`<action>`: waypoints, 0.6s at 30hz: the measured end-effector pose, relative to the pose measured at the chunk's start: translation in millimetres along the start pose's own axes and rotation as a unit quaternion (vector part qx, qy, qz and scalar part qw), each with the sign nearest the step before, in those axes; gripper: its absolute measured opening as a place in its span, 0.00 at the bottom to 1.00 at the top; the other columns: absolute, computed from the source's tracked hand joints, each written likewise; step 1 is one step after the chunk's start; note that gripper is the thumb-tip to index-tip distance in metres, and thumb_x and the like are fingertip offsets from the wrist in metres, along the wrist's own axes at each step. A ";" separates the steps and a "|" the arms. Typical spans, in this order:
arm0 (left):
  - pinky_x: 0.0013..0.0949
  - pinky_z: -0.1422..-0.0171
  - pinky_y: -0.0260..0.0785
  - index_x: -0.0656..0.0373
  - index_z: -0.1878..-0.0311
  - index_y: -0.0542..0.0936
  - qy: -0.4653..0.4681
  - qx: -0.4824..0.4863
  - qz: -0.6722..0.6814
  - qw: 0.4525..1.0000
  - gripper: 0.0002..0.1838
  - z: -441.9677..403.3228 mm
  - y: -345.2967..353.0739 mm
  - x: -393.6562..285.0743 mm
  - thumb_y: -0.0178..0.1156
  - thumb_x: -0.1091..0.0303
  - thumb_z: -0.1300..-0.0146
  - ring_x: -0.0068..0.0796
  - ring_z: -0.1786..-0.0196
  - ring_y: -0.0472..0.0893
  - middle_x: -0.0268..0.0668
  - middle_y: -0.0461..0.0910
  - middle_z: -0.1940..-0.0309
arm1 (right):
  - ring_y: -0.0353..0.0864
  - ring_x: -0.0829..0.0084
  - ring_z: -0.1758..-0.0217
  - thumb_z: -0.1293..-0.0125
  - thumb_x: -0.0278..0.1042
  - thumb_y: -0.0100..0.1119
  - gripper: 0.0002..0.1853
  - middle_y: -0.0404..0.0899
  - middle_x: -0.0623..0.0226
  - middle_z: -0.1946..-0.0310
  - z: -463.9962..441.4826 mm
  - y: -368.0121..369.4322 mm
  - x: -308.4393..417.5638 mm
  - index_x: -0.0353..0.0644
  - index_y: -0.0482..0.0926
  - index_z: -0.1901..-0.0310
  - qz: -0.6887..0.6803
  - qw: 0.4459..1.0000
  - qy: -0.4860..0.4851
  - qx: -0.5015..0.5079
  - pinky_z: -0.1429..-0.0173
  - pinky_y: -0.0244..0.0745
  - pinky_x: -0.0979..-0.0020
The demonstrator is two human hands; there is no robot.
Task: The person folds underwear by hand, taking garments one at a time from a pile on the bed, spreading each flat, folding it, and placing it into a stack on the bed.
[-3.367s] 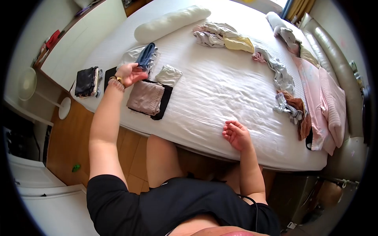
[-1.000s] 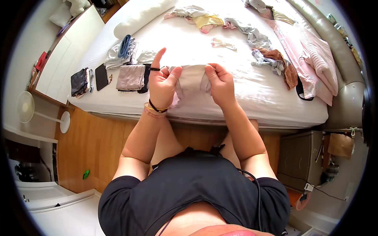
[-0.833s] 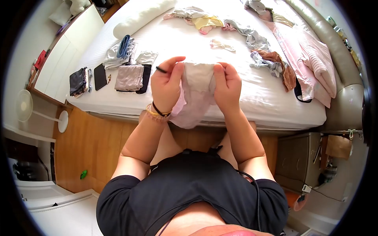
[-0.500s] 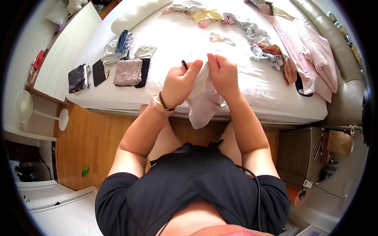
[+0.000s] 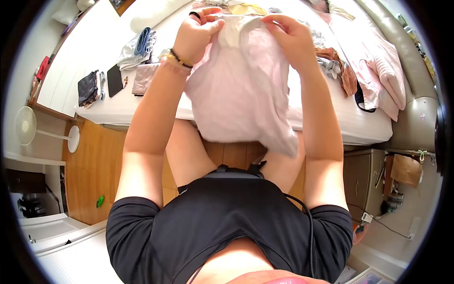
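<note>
A pale pinkish-white garment (image 5: 241, 90) hangs spread out between my hands, over the near edge of the bed (image 5: 345, 130). My left hand (image 5: 198, 35) pinches its upper left corner and has a black band round a finger. The upper right corner is pinched in my right hand (image 5: 291, 38). Left of the garment lie a folded beige-pink cloth (image 5: 144, 78), partly hidden by my left arm, and a pile of light clothes (image 5: 130, 54) with a rolled blue item (image 5: 143, 41) on top.
Dark folded clothes (image 5: 88, 88) and a black tablet-like item (image 5: 114, 80) lie at the bed's left. Brown and grey clothes (image 5: 347, 78) and a pink quilt (image 5: 378, 61) are at the right. A white fan (image 5: 26, 125) stands left, a bedside cabinet (image 5: 362, 180) at right.
Both hands have moved up and away from my body and farther apart. The garment, bunched and narrow half a second ago, now hangs open and wide. The view has shifted slightly.
</note>
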State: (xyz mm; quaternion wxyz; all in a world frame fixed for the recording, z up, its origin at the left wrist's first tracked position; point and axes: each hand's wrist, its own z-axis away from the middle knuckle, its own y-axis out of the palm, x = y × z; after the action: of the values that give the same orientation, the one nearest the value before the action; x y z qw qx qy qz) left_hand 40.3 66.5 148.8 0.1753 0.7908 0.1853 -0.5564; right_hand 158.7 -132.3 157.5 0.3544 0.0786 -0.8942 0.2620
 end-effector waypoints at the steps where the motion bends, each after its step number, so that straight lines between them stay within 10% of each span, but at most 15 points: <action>1: 0.24 0.50 0.71 0.65 0.45 0.74 0.003 -0.028 -0.010 1.000 0.20 -11.5 -2.3 24.8 0.64 0.73 0.40 0.22 0.54 0.77 0.38 0.77 0.53 | 0.80 0.72 0.63 0.39 0.31 0.62 0.12 0.83 0.67 0.65 -6.6 8.3 -24.3 0.43 0.81 0.53 0.074 0.996 -0.041 -0.026 0.57 0.73 0.73; 5: 0.33 0.51 0.73 0.68 0.44 0.72 0.197 -0.119 -0.375 0.898 0.28 0.0 -37.2 106.2 0.68 0.64 0.46 0.40 0.56 0.80 0.48 0.78 0.55 | 0.82 0.59 0.60 0.39 0.34 0.62 0.15 0.83 0.58 0.60 22.6 0.4 -58.5 0.45 0.80 0.51 0.193 0.973 -0.111 -0.057 0.52 0.75 0.65; 7: 0.41 0.45 0.70 0.64 0.45 0.73 -0.003 -0.032 -0.337 0.941 0.29 60.5 -30.5 92.5 0.69 0.61 0.46 0.48 0.51 0.76 0.50 0.75 0.51 | 0.80 0.58 0.54 0.41 0.35 0.64 0.16 0.80 0.55 0.53 59.0 -8.6 -35.8 0.44 0.80 0.50 0.141 0.971 0.160 0.110 0.46 0.73 0.65; 9: 0.46 0.38 0.63 0.57 0.48 0.76 0.174 0.111 -0.421 0.883 0.26 101.3 -49.0 139.5 0.71 0.58 0.49 0.48 0.45 0.71 0.46 0.73 0.48 | 0.77 0.56 0.48 0.43 0.38 0.66 0.20 0.77 0.55 0.49 99.9 -3.3 -50.0 0.44 0.79 0.48 0.090 0.934 0.219 0.267 0.44 0.72 0.63; 13: 0.46 0.40 0.63 0.52 0.55 0.79 0.161 0.042 -0.528 0.833 0.19 142.7 -43.5 150.1 0.69 0.64 0.52 0.45 0.46 0.71 0.39 0.74 0.53 | 0.77 0.59 0.48 0.45 0.36 0.68 0.22 0.78 0.59 0.52 174.0 46.0 -68.6 0.42 0.77 0.49 0.252 0.952 -0.025 0.174 0.40 0.66 0.62; 18: 0.43 0.46 0.68 0.56 0.60 0.81 0.072 0.007 -0.534 0.842 0.12 124.1 -54.5 150.4 0.63 0.70 0.49 0.48 0.53 0.75 0.44 0.77 0.59 | 0.72 0.66 0.44 0.44 0.43 0.66 0.21 0.77 0.67 0.53 174.8 58.4 -86.7 0.47 0.78 0.50 0.366 0.912 0.053 0.177 0.44 0.64 0.64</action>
State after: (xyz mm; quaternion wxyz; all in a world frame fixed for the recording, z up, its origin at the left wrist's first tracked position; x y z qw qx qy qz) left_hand -40.6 68.7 -36.8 -0.1684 0.6082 0.5875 -0.5066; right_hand 99.9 -178.1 -32.0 0.2611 -0.2067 -0.7794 0.5307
